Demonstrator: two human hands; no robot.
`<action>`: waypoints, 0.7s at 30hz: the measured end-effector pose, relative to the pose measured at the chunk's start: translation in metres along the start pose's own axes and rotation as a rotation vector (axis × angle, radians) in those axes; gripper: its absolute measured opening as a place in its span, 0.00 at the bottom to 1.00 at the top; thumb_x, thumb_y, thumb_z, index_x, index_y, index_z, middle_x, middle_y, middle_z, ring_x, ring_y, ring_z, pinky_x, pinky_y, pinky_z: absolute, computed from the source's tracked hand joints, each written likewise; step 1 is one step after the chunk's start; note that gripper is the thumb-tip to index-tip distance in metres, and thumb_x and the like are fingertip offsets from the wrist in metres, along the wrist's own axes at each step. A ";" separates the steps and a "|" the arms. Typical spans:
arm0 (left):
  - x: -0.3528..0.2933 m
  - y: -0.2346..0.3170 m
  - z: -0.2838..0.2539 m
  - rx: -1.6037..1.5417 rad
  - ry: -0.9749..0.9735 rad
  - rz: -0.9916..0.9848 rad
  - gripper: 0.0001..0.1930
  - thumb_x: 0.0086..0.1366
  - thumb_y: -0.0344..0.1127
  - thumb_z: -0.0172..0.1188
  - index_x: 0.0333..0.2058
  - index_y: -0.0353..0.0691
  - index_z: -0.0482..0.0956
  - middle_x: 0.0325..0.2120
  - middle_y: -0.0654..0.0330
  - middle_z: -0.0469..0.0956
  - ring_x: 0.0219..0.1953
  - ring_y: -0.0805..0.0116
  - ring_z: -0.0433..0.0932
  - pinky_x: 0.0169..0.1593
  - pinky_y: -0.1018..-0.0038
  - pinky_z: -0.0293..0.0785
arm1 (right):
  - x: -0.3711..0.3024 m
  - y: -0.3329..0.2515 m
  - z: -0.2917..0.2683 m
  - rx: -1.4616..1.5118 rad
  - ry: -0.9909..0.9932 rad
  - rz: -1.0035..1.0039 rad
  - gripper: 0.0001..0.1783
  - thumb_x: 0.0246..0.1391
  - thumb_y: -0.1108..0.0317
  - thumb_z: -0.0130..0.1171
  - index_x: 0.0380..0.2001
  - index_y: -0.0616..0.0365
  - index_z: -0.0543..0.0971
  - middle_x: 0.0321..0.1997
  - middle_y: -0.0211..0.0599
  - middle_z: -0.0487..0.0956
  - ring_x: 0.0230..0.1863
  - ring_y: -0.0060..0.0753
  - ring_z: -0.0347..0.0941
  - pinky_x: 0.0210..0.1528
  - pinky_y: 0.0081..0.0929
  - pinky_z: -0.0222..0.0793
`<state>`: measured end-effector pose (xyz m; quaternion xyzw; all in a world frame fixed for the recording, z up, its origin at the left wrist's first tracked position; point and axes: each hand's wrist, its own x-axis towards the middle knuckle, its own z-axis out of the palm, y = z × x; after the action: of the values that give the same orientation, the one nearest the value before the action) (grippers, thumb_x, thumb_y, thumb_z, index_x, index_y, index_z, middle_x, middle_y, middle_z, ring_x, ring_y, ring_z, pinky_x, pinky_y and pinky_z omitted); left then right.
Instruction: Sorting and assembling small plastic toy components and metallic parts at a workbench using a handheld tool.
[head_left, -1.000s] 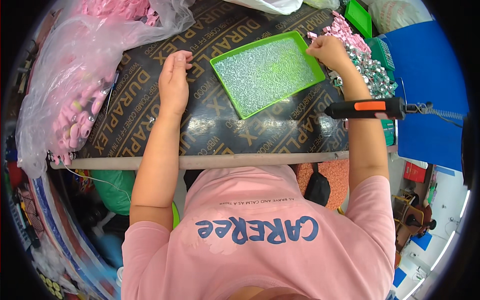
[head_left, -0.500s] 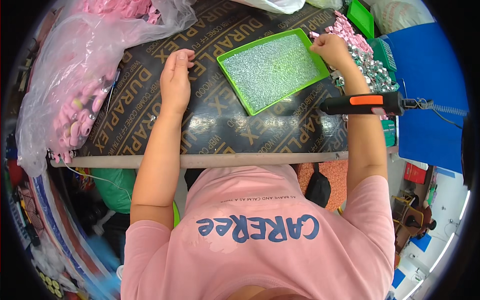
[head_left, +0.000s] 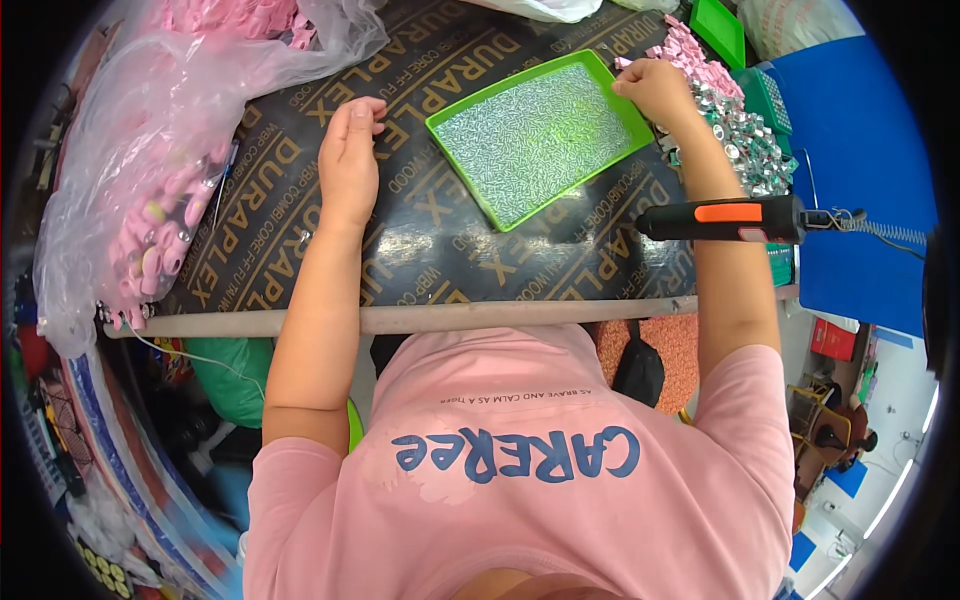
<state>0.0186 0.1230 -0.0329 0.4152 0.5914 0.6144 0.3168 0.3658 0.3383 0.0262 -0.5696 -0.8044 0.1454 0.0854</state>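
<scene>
A shallow green tray (head_left: 478, 192) lies tilted to the right of centre on the table, spread with many tiny silvery metal pins (head_left: 540, 135). At its far right edge is my right hand (head_left: 655, 92), its fingers closed in a pinch on the rim; the fingertips are partly hidden. My left hand (head_left: 349, 160) rests on the black board to the left of the tray, apart from it. Its fingers are loosely bent, with a gap at the thumb, and nothing shows in them. A black and orange electric screwdriver (head_left: 720, 217) hangs over my right forearm.
Pink plastic pieces (head_left: 695, 58) and small metal parts (head_left: 745, 150) are heaped beyond my right hand. Green trays (head_left: 718, 32) stand behind them. At the left, a clear bag (head_left: 130, 110) holds more pink pieces (head_left: 160, 225). A blue sheet (head_left: 850, 170) is at the right.
The green tray and my right hand sit very slightly farther left and up in the view, which itself has shifted a little. My left hand keeps nearly the same place and shape.
</scene>
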 end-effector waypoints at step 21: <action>-0.001 0.002 0.002 0.031 0.020 -0.041 0.20 0.77 0.47 0.48 0.46 0.36 0.80 0.42 0.61 0.81 0.43 0.71 0.75 0.52 0.73 0.71 | 0.003 0.008 -0.008 0.060 -0.105 -0.062 0.14 0.49 0.58 0.72 0.30 0.58 0.85 0.26 0.40 0.83 0.27 0.37 0.80 0.34 0.36 0.75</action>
<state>0.0208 0.1223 -0.0314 0.4017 0.6122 0.6027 0.3170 0.3744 0.3449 0.0306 -0.5334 -0.8202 0.1965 0.0647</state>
